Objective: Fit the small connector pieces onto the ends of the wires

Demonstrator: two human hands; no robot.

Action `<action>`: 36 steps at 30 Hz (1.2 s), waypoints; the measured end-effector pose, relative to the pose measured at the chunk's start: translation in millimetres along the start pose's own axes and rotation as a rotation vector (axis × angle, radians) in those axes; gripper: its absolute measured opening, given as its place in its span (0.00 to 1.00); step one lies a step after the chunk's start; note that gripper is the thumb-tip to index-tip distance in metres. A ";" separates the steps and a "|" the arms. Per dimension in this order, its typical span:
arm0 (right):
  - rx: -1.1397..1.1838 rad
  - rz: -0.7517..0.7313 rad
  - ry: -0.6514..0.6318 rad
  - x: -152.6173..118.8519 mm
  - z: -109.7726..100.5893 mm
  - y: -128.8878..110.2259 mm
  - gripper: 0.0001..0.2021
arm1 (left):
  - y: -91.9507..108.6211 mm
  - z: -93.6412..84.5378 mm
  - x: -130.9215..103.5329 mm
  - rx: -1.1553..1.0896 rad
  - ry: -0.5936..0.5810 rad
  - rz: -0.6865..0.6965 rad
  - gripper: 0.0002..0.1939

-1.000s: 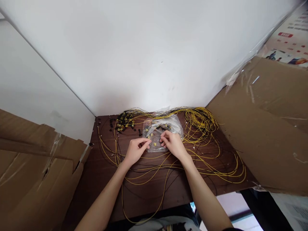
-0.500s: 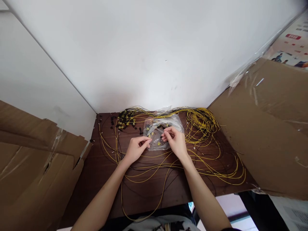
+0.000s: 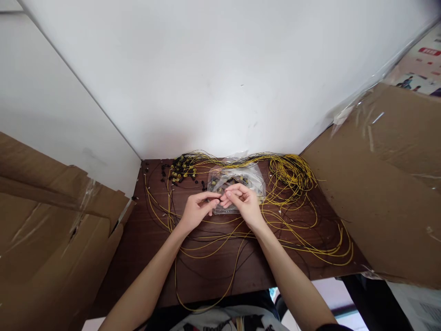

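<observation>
My left hand and my right hand meet fingertip to fingertip over the front of a clear plastic bag. Thumb and forefinger are pinched together on each hand. Something small and dark shows at the left fingertips, too small to name; whatever the right fingers hold is hidden. Inside the bag lie small yellow and black parts. Left of it, yellow and black connector-like pieces sit clustered at the ends of thin wires. A coiled bundle of yellow and black wires lies to the right.
Loose yellow wires loop across the dark brown tabletop under my forearms. Cardboard walls in the right side, and more cardboard stands at the left. A white wall rises behind the table.
My hands have come together: the right moved left and slightly toward me, so the fingertips now meet. The view has shifted slightly.
</observation>
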State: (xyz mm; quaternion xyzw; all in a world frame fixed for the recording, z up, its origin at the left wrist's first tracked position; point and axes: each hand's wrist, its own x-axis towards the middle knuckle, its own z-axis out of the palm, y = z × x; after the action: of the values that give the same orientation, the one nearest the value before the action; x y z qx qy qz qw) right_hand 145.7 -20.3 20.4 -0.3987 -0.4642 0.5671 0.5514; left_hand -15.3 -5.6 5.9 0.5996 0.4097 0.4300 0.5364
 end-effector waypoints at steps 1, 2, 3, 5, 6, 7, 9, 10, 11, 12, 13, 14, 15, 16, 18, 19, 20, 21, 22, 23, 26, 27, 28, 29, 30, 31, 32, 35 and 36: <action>0.009 0.006 0.000 0.1 1.1 1.3 0.15 | 1.0 -0.2 0.0 -0.018 0.019 0.001 0.11; 0.016 0.013 0.004 0.3 1.9 2.6 0.15 | 1.6 -0.4 0.3 -0.036 0.043 0.004 0.10; 0.018 0.022 0.008 0.4 2.5 3.8 0.15 | 2.0 -0.6 0.6 -0.054 0.070 0.007 0.10; 0.002 0.041 0.006 0.4 3.7 6.3 0.15 | 1.8 -1.0 1.7 -0.086 0.120 0.016 0.10; -0.018 0.047 -0.001 0.3 4.3 7.4 0.16 | 1.4 -1.2 2.4 -0.097 0.138 0.021 0.11; -0.045 0.050 -0.007 0.0 5.0 8.5 0.15 | 1.0 -1.4 3.0 -0.103 0.151 0.024 0.10; -0.111 0.042 -0.007 -0.7 6.6 10.2 0.15 | 0.4 -1.8 4.1 -0.098 0.163 0.032 0.10; -0.148 0.030 -0.003 -1.1 7.4 10.7 0.14 | 0.2 -2.1 4.5 -0.089 0.162 0.039 0.10; -0.185 0.015 0.002 -1.5 8.0 11.0 0.13 | 0.0 -2.3 4.7 -0.077 0.157 0.050 0.11; -0.219 -0.002 0.008 -1.8 8.5 11.1 0.12 | -0.1 -2.5 4.7 -0.063 0.149 0.066 0.11; -0.251 -0.018 0.015 -2.1 8.7 11.2 0.11 | -0.4 -2.6 4.7 -0.045 0.140 0.086 0.11; -0.283 -0.030 0.021 -2.2 8.6 11.3 0.11 | -0.9 -2.7 4.6 -0.024 0.129 0.105 0.11; -0.312 -0.042 0.030 -2.1 8.3 11.5 0.11 | -1.6 -2.6 4.5 -0.001 0.119 0.120 0.11; -0.338 -0.050 0.042 -2.0 7.6 12.0 0.11 | -2.6 -2.4 4.3 0.022 0.112 0.129 0.11; -0.378 -0.060 0.066 -1.4 5.4 13.6 0.11 | -4.9 -1.4 4.0 0.051 0.105 0.126 0.12; -0.397 -0.065 0.078 -1.0 4.0 14.7 0.11 | -6.1 -0.8 3.8 0.055 0.106 0.118 0.13; -0.416 -0.073 0.092 -0.7 2.6 15.7 0.11 | -7.2 -0.1 3.7 0.054 0.109 0.111 0.14; -0.440 -0.084 0.103 -0.4 1.2 16.6 0.11 | -8.1 0.5 3.5 0.052 0.113 0.106 0.14; -0.469 -0.103 0.111 -0.2 0.0 17.3 0.11 | -8.7 0.9 3.4 0.054 0.112 0.101 0.13; -0.500 -0.125 0.113 -0.1 -0.8 17.6 0.11 | -9.1 1.3 3.3 0.058 0.109 0.097 0.12; -0.563 -0.162 0.083 -1.0 -1.2 16.3 0.10 | -9.1 1.4 3.2 0.071 0.095 0.089 0.10; -0.572 -0.161 0.068 -1.5 -0.5 15.2 0.10 | -9.0 1.2 3.2 0.074 0.093 0.089 0.10; -0.581 -0.160 0.054 -2.2 0.4 14.0 0.10 | -8.9 1.1 3.2 0.078 0.093 0.089 0.10; -0.591 -0.164 0.043 -2.8 1.4 12.6 0.10 | -8.8 1.0 3.2 0.082 0.094 0.090 0.10; -0.608 -0.176 0.036 -3.5 2.5 11.3 0.09 | -8.8 0.9 3.2 0.087 0.096 0.091 0.10; -0.632 -0.193 0.031 -4.1 3.4 10.0 0.09 | -9.0 0.9 3.2 0.092 0.098 0.091 0.10; -0.660 -0.211 0.032 -4.6 4.1 8.9 0.09 | -9.1 0.8 3.2 0.096 0.100 0.091 0.10; -0.748 -0.248 0.055 -5.6 4.7 7.0 0.08 | -9.7 0.4 3.4 0.114 0.115 0.097 0.09; -0.770 -0.255 0.063 -5.8 4.5 6.9 0.08 | -9.9 0.2 3.5 0.126 0.119 0.102 0.09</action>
State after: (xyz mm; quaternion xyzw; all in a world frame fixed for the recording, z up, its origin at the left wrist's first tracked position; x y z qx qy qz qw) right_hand 140.0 -26.2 14.4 -0.5326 -0.6712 0.2664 0.4415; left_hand -14.4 -1.5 -3.7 0.6254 0.4362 0.4651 0.4498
